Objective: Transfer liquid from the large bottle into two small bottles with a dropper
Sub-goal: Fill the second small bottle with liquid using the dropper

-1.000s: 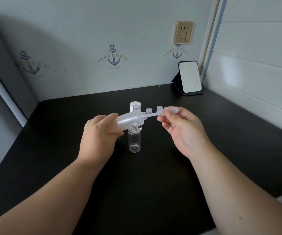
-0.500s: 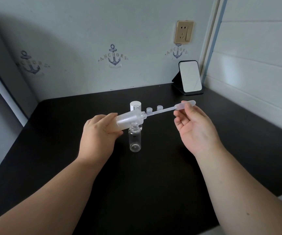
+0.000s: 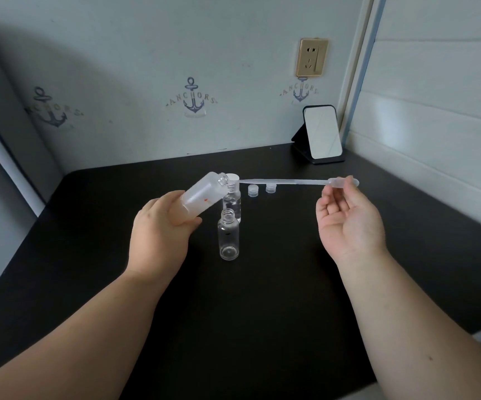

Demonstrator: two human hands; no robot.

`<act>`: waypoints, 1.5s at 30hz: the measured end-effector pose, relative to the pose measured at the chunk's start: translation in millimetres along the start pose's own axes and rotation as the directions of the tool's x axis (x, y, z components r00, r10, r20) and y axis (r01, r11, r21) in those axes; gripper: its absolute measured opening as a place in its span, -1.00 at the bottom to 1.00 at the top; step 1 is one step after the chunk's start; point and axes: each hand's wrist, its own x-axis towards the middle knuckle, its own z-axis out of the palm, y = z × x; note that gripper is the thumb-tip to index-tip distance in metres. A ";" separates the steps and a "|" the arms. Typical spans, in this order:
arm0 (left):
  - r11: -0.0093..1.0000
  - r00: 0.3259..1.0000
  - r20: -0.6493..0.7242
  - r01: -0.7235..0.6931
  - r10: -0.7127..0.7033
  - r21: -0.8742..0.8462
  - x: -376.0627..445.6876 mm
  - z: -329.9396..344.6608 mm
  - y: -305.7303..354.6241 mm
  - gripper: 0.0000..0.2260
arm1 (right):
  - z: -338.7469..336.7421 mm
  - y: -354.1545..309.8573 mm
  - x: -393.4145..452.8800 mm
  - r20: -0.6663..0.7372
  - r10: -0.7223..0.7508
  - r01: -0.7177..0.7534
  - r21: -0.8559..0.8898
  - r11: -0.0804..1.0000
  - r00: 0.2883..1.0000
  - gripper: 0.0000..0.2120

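Two small bottles (image 3: 229,238) mid-table (image 3: 262,313), two caps (image 3: 260,189) behind, mirror (image 3: 322,134) far right

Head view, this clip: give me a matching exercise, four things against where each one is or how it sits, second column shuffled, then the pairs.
Things:
1. large bottle
2. dropper
3. near small bottle
4. mirror

States:
A. stands upright and uncapped on the table
B. propped at the back right corner
C. tilted in the grip of the left hand
D. pinched at its bulb by the right hand, tip clear of the big bottle's mouth

Pairs: 1-C, 2-D, 3-A, 4-B
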 end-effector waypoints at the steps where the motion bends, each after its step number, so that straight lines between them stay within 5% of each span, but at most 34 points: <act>1: 1.000 1.000 -0.012 0.008 -0.008 -0.018 0.1 0.0 0.4 -0.58 | -0.2 0.1 0.9 -0.012 0.001 -0.001 0.009 1.000 1.000 -0.91; 8: 0.976 0.996 0.033 0.084 -0.079 -0.199 -2.8 -2.5 5.3 -0.77 | 0.9 2.1 2.2 -0.041 0.020 -0.020 0.020 1.000 0.999 -0.76; 11: 0.975 0.993 0.074 0.102 -0.089 -0.198 -4.5 -2.3 8.0 -0.72 | 0.9 2.2 2.1 -0.035 0.023 -0.023 0.016 1.000 0.999 -0.87; 25: 0.953 0.983 0.121 0.163 -0.135 -0.254 -3.5 -1.9 5.7 -0.49 | 1.4 2.2 1.8 0.015 0.022 -0.022 -0.031 0.999 1.000 -0.72; 30: 0.907 0.989 0.014 0.142 -0.148 -0.396 -9.9 -9.4 11.0 -0.72 | 1.6 1.7 1.7 0.011 0.025 -0.025 -0.020 0.999 1.000 -0.75; 36: 0.937 0.984 -0.169 -0.004 -0.058 -0.348 -19.4 -22.3 18.6 -0.79 | 2.2 1.5 0.1 0.020 0.029 -0.029 -0.030 0.999 0.999 -0.74; 40: 0.935 0.995 -0.002 -0.099 0.104 -0.341 -28.6 -23.0 23.2 -0.83 | 2.2 0.6 -1.1 0.023 0.034 -0.034 -0.033 0.999 0.999 -0.75; 45: 0.964 0.967 0.220 -0.072 0.130 -0.255 -26.4 -16.2 23.3 -0.81 | 2.0 0.7 -0.8 0.013 0.034 -0.033 -0.033 0.999 0.999 -0.79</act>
